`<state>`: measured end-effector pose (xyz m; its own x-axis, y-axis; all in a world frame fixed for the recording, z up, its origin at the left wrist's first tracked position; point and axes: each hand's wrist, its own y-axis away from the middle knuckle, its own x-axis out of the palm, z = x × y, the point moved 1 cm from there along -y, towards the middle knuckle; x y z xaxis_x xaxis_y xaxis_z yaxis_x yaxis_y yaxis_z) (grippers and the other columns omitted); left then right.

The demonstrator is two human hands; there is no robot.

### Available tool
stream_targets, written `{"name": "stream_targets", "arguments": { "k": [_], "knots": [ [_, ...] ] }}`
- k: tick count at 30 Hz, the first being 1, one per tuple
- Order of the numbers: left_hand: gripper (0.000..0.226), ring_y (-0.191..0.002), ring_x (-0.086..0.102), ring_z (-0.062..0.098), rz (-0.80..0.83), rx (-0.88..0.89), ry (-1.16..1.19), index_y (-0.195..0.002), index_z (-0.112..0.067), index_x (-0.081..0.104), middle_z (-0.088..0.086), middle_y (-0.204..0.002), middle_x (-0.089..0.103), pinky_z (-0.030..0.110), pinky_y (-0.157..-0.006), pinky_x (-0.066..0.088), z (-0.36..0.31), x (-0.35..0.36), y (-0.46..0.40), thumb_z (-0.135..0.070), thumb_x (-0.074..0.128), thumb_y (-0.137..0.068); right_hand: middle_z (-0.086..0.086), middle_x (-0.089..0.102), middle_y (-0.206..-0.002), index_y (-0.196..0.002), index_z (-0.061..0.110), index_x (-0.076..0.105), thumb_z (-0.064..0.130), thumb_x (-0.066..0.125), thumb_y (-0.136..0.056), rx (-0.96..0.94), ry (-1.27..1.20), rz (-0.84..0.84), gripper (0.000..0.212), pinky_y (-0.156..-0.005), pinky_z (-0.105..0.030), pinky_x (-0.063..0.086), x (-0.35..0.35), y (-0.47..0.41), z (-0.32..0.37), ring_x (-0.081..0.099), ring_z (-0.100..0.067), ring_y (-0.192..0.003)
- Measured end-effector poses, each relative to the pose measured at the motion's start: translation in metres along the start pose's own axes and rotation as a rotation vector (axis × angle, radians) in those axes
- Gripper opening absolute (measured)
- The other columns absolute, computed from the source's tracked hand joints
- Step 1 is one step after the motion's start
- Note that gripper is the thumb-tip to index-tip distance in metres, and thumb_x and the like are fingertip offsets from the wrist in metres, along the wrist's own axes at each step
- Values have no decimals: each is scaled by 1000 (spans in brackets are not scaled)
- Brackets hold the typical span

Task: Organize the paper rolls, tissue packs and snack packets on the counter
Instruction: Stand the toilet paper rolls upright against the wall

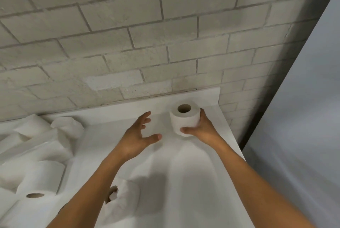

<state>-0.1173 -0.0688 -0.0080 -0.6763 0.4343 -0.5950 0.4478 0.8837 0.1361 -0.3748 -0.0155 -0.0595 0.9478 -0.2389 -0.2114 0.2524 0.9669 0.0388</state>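
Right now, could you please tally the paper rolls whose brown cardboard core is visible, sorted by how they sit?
Upright, core facing up: 2, the held roll gripped by the right hand, and the near-left roll.
On its side: 1, the tipped roll.
Total: 3. The pile at the left shows no cores and is too jumbled to count.

One white roll (184,120) stands upright near the far right corner of my desk (184,163), its brown core facing up; my right hand (199,128) grips it, thumb on its near side and fingers on its right; more white rolls (36,154) lie heaped on the left, some upright, some on their sides; one roll (121,195) lies tipped under my left arm.
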Motion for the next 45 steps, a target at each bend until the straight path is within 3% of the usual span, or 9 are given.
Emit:
{"name": "stream_targets", "arguments": {
  "k": [7, 19, 23, 31, 33, 36, 38, 42, 45],
  "knots": [
    [75, -125, 48, 11, -63, -67, -132, -138, -57, 29, -15, -138, 50, 30, -99, 44, 42, -27, 29, -52, 76, -79, 18, 59, -125, -127, 40, 46, 33, 91, -52, 36, 78, -203, 88, -92, -34, 53, -13, -36, -24, 58, -8, -113],
    [73, -123, 50, 8, -121, -129, -112, -141, -52, 33, -16, -131, 55, 25, -93, 44, 74, -30, 51, -50, 75, -80, 16, 57, -129, -136, 36, 43, 51, 86, -50, 68, 174, -365, 98, -87, -46, 57, -12, -64, -57, 62, -11, -111],
    [75, -122, 51, 6, -121, -144, -121, -144, -48, 33, -16, -130, 56, 26, -96, 44, 79, -31, 52, -48, 74, -81, 12, 55, -129, -136, 37, 40, 51, 83, -51, 84, 213, -410, 96, -90, -46, 54, -12, -64, -58, 61, -18, -110],
    [70, -115, 56, 4, -89, -171, -140, -142, -50, 36, -17, -126, 58, 21, -89, 47, 83, -31, 54, -50, 73, -82, 14, 58, -127, -142, 31, 38, 60, 86, -47, 99, 232, -368, 110, -85, -45, 57, -18, -78, -84, 61, -12, -111],
    [66, -114, 56, 3, -69, -164, -154, -140, -50, 39, -19, -126, 58, 20, -86, 47, 81, -33, 58, -53, 71, -82, 6, 52, -135, -144, 34, 33, 54, 89, -50, 107, 228, -369, 112, -89, -44, 53, -18, -67, -72, 54, -17, -118],
    [61, -113, 57, 4, -72, -150, -135, -138, -48, 45, -19, -127, 58, 17, -83, 49, 75, -36, 68, -55, 70, -82, -8, 39, -145, -153, 24, 19, 37, 92, -60, 120, 232, -357, 118, -97, -45, 43, -16, -49, -64, 41, -28, -128],
    [57, -114, 57, 4, -78, -142, -126, -136, -47, 48, -18, -129, 57, 20, -88, 50, 70, -36, 76, -54, 70, -84, -11, 34, -150, -156, 20, 13, 32, 91, -65, 148, 236, -342, 120, -102, -44, 39, -15, -35, -65, 36, -29, -134],
    [55, -117, 55, 3, -69, -107, -194, -135, -51, 48, -21, -134, 52, 33, -100, 50, 65, -41, 98, -63, 64, -84, -11, 34, -149, -153, 19, 23, 27, 87, -73, 109, 231, -317, 102, -99, -34, 35, -3, 2, -65, 35, -29, -136],
    [61, -110, 59, 1, -44, -112, -256, -136, -54, 44, -22, -137, 48, 35, -100, 50, 64, -44, 118, -73, 59, -81, -9, 35, -147, -151, 21, 31, 29, 81, -80, 113, 231, -296, 88, -107, -33, 35, 12, 32, -63, 41, -28, -135]
  ]
}}
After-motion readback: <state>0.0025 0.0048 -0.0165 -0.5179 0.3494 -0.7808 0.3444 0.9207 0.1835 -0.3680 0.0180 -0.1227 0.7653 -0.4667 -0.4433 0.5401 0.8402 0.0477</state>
